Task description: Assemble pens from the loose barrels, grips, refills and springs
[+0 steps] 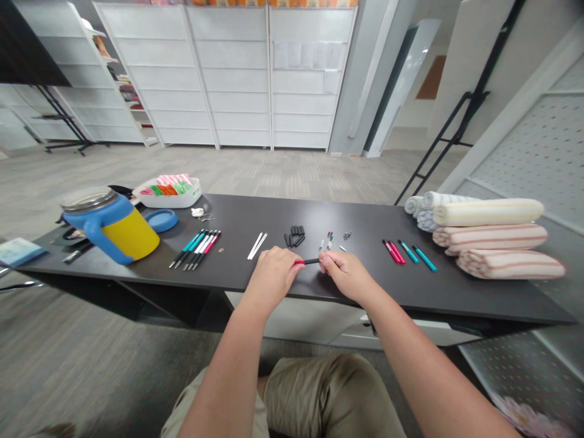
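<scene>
A person sat at a long dark table (pixel 255 213), seen from a camera on their own head looking down over both bare forearms and khaki shorts. The left hand (pixel 272 271) and the right hand (pixel 343 271) met near the front edge of the table, just in front of the body. Between them they held a thin pen (pixel 309 261), lying level, with a red part at the left end and a black barrel running to the right. The left hand was curled closed around the red end. The right hand pinched the black end with thumb and fingers. The pen sat just above the table surface, in the short gap between the two hands.

Just behind the hands lay two white sticks (pixel 258 245), a small cluster of black caps (pixel 295 235), and a few tiny pen parts (pixel 329 239). To the left, a row of pens (pixel 197 249) with teal, white and red sections lay side by side. Farther left, a yellow jug with a blue handle (pixel 119 230) lay tipped on its side, with a blue lid (pixel 161 219) beside it and a white tray of colourful items (pixel 168 190) behind. To the right of the hands lay a group of red and teal pens (pixel 407 251). At the far right end, rolled striped towels (pixel 490 235) were stacked. White panelled shelving stood along the back wall.
</scene>
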`<control>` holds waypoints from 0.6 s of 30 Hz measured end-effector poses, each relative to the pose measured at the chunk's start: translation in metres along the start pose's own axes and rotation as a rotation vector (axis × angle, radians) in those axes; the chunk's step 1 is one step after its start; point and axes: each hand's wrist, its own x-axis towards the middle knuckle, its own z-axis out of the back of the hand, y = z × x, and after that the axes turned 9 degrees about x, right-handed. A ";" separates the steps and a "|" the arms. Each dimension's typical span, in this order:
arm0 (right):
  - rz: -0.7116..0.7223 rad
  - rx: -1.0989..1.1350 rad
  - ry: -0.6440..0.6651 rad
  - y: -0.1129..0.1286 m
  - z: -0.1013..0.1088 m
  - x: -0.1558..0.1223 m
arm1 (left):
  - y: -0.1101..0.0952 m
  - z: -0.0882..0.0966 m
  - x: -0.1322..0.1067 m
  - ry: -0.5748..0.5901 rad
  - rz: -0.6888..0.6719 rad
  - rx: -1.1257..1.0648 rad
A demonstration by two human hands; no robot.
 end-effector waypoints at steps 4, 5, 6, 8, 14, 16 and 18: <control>0.002 0.001 0.010 0.000 0.000 0.000 | 0.001 -0.002 0.001 -0.026 0.009 -0.006; -0.002 0.010 0.008 0.000 0.000 0.000 | 0.001 -0.003 0.001 -0.042 0.011 -0.022; -0.009 0.025 0.003 -0.001 0.001 0.000 | 0.001 -0.004 0.001 -0.071 0.024 -0.053; -0.028 0.077 -0.026 -0.002 0.002 0.000 | 0.002 -0.006 0.001 -0.174 0.114 -0.189; -0.068 0.210 -0.072 -0.004 0.005 -0.001 | 0.007 -0.013 0.004 -0.315 0.597 -1.030; -0.055 0.207 -0.042 -0.003 0.005 -0.001 | 0.003 -0.015 0.006 -0.293 0.644 -1.251; -0.034 0.196 0.007 -0.001 0.005 -0.001 | -0.003 -0.016 0.007 -0.312 0.650 -1.401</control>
